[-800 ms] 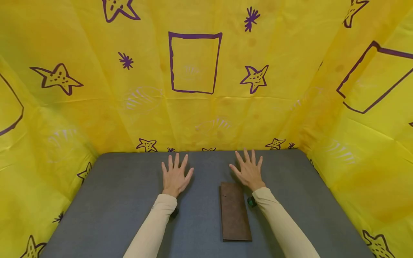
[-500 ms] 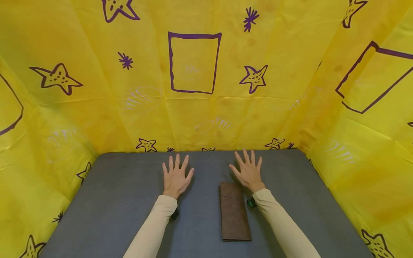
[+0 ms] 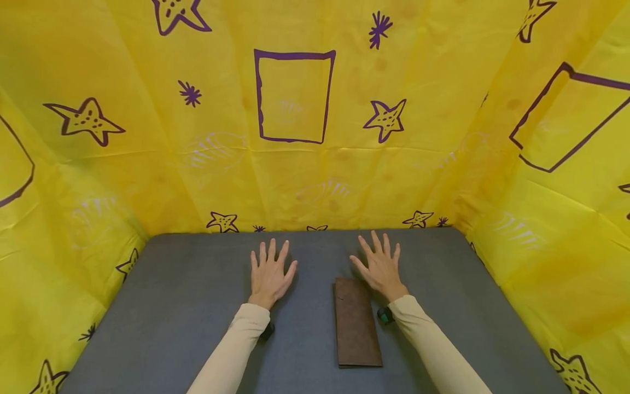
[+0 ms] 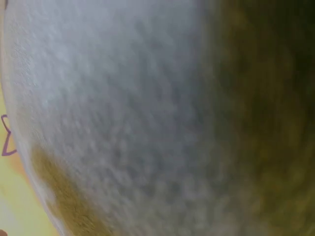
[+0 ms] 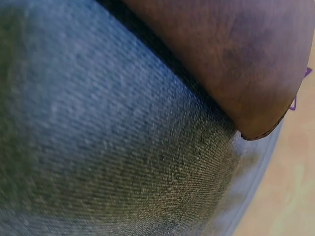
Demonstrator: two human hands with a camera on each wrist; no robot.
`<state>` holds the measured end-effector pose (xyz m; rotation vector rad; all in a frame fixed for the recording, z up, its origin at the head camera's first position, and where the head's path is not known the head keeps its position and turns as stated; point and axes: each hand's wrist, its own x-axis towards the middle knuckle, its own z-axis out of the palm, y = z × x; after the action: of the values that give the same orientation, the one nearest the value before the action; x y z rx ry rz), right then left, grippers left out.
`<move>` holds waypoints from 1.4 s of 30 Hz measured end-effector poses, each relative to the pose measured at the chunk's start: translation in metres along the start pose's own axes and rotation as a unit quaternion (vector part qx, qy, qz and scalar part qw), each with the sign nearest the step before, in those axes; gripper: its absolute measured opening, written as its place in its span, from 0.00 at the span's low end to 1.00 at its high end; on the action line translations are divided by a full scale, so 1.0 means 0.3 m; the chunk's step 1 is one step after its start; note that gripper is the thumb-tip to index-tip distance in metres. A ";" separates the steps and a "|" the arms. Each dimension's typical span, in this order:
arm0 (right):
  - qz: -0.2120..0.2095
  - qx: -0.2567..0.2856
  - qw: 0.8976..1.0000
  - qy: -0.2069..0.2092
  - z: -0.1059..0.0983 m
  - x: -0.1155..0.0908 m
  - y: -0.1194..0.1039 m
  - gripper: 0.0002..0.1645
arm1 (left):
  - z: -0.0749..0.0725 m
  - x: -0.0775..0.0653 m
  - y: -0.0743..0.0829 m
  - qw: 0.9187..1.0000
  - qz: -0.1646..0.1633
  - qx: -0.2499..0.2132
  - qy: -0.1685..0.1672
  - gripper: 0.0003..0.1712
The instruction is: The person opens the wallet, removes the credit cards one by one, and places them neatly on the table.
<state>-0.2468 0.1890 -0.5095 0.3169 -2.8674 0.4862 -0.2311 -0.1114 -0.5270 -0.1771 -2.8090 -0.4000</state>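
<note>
Fingers spread and straight, my left hand lies palm down over the grey table, holding nothing. My right hand is likewise spread palm down with nothing in it. Between the forearms, nearer the right one, lies a long, flat, brown leather-like wallet, folded and closed. Its far end sits just left of my right wrist. In the right wrist view the wallet fills the upper right, with stitching along its rounded edge. The left wrist view holds only blurred tabletop, shadow and a strip of yellow cloth.
The grey table has rounded far corners. Yellow cloth with purple starfish and square outlines hangs along its back and both sides. A small dark device sits under the right wrist, and another under the left.
Both hands have drawn back slightly from the table's far edge, toward the person. The fingers stay spread, and the wallet lies in place.
</note>
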 end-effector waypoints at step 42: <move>0.018 0.091 0.996 -0.013 0.015 -0.208 -0.104 0.42 | -0.017 -0.152 0.118 0.997 -0.009 -0.073 -0.037 0.35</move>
<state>-0.1803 0.1696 -0.5196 0.3033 -2.8640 0.7591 -0.1808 -0.0826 -0.5274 -0.2012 -2.8565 -0.6146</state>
